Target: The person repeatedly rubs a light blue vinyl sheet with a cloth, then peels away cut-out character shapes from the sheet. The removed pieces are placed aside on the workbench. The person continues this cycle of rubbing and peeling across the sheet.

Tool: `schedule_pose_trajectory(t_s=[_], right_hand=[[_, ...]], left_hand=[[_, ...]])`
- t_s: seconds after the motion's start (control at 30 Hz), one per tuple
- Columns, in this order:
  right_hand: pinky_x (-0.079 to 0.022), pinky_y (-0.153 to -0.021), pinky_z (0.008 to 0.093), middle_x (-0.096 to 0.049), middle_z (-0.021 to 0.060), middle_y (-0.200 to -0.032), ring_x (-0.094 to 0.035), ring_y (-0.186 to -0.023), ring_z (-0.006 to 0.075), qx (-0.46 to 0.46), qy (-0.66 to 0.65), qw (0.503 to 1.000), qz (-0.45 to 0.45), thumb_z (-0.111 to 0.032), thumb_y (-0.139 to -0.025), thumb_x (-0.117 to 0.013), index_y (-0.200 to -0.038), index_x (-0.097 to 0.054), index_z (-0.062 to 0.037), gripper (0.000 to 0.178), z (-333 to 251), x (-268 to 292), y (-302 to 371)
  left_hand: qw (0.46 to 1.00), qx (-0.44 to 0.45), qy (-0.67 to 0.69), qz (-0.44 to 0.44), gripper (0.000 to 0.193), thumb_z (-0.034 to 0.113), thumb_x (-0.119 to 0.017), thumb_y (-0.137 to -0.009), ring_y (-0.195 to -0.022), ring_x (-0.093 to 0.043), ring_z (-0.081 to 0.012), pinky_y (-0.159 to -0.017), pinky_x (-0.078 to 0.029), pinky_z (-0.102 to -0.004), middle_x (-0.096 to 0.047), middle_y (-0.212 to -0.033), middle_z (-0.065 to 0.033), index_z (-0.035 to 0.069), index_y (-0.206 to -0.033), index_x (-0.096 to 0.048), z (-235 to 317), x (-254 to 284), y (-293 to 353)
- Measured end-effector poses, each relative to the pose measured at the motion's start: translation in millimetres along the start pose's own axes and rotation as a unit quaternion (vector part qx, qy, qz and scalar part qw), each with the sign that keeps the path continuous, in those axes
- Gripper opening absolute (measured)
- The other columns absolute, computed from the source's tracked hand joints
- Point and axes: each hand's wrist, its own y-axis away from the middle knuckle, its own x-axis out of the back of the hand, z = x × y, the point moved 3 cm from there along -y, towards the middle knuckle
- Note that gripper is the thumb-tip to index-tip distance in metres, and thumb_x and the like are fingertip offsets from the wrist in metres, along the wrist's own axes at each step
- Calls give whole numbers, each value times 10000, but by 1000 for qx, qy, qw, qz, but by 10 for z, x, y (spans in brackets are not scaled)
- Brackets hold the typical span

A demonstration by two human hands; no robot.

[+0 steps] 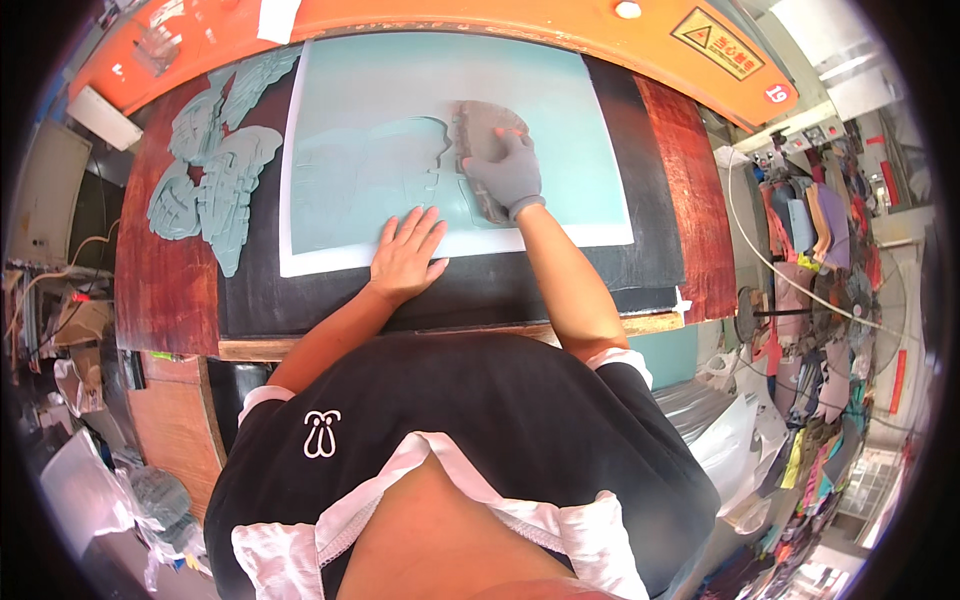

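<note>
A pale teal sheet (570, 130) with a white border lies on the black board in front of me. My right hand (508, 172), in a grey glove with reddish fingertips, grips a grey-brown cutting die (478, 125) with a curved, notched outline. The die rests on or just over the sheet; its underside is hidden. Left of it, cut outlines (400, 150) show in the sheet. Bare and flat, my left hand (408, 255) presses on the sheet's near edge with its fingers apart.
Stacks of cut teal pieces (225, 195) lie at the left on the red-brown tabletop (140, 270). An orange machine beam (560, 25) with a yellow warning label spans the far side. Black board (480, 290) borders the sheet. Hanging coloured pieces (805, 220) are at the right.
</note>
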Motion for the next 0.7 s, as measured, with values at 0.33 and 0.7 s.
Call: schedule_pose_trajectory(t_s=[0.33, 0.7], right_hand=[[-500, -747, 293, -554, 130, -1123, -589, -891, 215, -20, -155, 986, 51, -261, -698, -743, -1222, -505, -4, 630, 506, 815, -206], [-455, -908, 382, -435, 177, -1341, -543, -1074, 345, -45, 237, 970, 17, -474, -580, -718, -1214, -555, -75, 767, 651, 804, -168]], left_hand=[[1000, 9, -5, 23, 479, 321, -698, -703, -1184, -474, -271, -951, -364, -517, -514, -1282, -96, 97, -1115, -600, 76, 79, -68], [999, 8, 4, 32, 501, 282, -732, -671, -1188, -475, -275, -961, -352, -495, -509, -1294, -91, 95, -1117, -600, 111, 108, -107]])
